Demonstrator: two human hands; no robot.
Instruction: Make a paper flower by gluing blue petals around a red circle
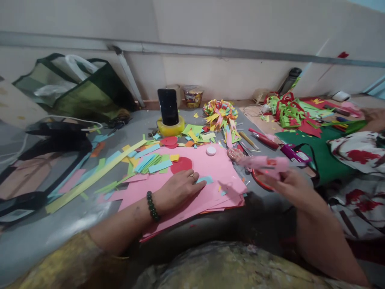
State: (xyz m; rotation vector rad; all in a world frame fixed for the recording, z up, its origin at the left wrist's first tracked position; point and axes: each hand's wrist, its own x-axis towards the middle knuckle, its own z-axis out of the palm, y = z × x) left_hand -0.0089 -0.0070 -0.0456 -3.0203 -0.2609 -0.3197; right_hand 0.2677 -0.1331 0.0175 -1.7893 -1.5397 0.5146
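My left hand (180, 186) lies on a stack of pink paper (216, 162), its index finger touching a small blue paper piece (205, 179). The fingertips are partly hidden, but the hand looks spread and flat. To the right, my right hand (290, 186) is wrapped round a pink glue gun (270, 165), somewhat blurred, held above the table with its nozzle toward the left. Beside my left hand is a red paper circle (181, 164), with blue and green strips (148, 163) to its left. A white round cap (211, 151) rests near the stack's top edge.
A phone (168, 107) stands in a yellow tape roll (171, 127) behind the paper. A colourful paper-strip bundle (221, 114) and pens lie behind. At left are a green bag (90, 92) and black straps. Another person's sleeve (357, 150) is at right.
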